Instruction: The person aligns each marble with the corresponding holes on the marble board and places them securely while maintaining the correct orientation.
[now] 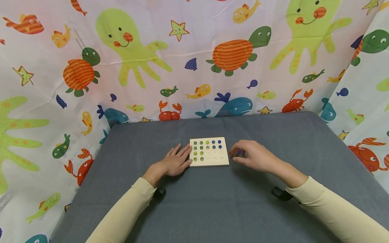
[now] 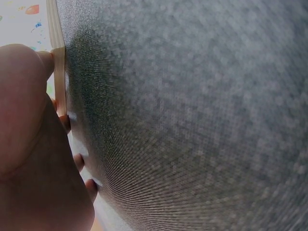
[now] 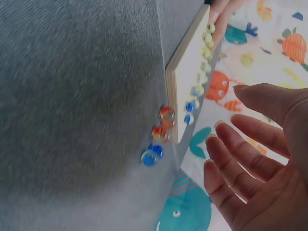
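Observation:
A pale wooden board (image 1: 209, 163) with rows of round hollows lies flat on the cloth. Green marbles (image 1: 201, 153) fill its left columns, a yellow marble (image 1: 207, 142) sits in the top row, and blue marbles (image 1: 219, 142) occupy the upper right; the lower right hollows hold none. My left hand (image 1: 174, 164) rests palm down at the board's left edge, fingers spread and touching it. Just right of the board, my right hand (image 1: 256, 156) hovers with parted fingers and holds nothing. Beneath it are loose red-orange marbles (image 3: 167, 115) and blue marbles (image 3: 149, 157) on the cloth.
Grey cloth (image 1: 203, 209) covers the table under everything. A white curtain (image 1: 194, 77) printed with sea animals hangs behind the far edge and along both sides. Black straps (image 1: 282, 194) show at the wrists.

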Demonstrator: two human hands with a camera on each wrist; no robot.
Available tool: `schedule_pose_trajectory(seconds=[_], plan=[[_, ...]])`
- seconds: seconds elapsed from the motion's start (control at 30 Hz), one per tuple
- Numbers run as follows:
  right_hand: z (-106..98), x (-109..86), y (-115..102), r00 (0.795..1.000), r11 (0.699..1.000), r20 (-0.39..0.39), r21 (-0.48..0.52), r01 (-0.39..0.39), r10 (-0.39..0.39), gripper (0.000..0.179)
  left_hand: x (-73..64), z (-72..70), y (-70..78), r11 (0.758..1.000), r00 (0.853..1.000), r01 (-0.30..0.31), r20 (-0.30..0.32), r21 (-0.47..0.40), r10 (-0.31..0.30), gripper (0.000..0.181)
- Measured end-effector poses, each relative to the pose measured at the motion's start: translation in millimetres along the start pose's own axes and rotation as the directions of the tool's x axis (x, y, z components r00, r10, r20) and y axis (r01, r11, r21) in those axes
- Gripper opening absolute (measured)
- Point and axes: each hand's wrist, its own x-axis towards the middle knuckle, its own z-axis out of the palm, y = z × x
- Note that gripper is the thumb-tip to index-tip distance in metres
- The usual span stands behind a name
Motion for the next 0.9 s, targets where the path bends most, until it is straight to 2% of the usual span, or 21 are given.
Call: schedule_pose_trajectory(seconds=[0.23, 0.67, 0.9], plan=[[-6, -7.4, 12, 0.999, 0.999, -0.041, -0.032, -0.025, 0.024, 0.024, -4.8, -4.1, 2.8, 1.0, 1.0, -0.021, -0.016, -0.004, 0.021, 0.066], [2, -10.3, 37, 0.999, 0.999, -0.044, -0.009, -0.031, 0.031, 0.021, 1.2, 6.4, -6.4, 1.0, 1.0, -0.005, -0.004, -0.001, 0.005, 0.068], [11, -9.4, 47, 0.994, 0.994, -0.032, 0.032, -0.106, 0.107, 0.022, -2.3, 3.4, -2.9, 1.0, 1.0, -0.007, 0.001, 0.0, 0.007, 0.067]])
